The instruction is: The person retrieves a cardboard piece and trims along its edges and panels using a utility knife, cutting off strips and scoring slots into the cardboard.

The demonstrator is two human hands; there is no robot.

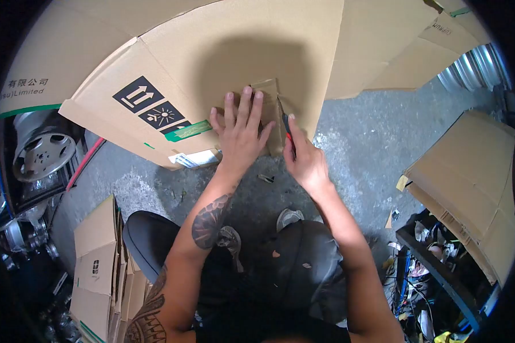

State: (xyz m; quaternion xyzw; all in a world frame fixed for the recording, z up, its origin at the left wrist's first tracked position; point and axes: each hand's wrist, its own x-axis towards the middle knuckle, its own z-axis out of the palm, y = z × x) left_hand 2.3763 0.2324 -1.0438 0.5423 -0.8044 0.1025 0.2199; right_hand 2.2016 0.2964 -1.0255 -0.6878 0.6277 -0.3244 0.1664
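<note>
A large sheet of brown cardboard [177, 63] with black printed symbols spreads out in front of me. My left hand [241, 128] lies flat on it, fingers spread, beside a raised strip of cardboard [273, 114]. Green tape [189, 131] sticks to the sheet just left of that hand. My right hand [306, 157] is closed around a box cutter [288, 127], black and red. Its tip points away from me, against the right side of the strip. The blade's depth in the cardboard cannot be made out.
Folded cardboard stacks [94, 263] stand at the lower left, and another cardboard piece [463, 183] is at the right. Below it, a dark-framed bin [440, 263] holds scraps and wires. A metal wheel [46, 154] sits left; silvery metal rims [469, 68] lie upper right. The floor [360, 148] is grey concrete.
</note>
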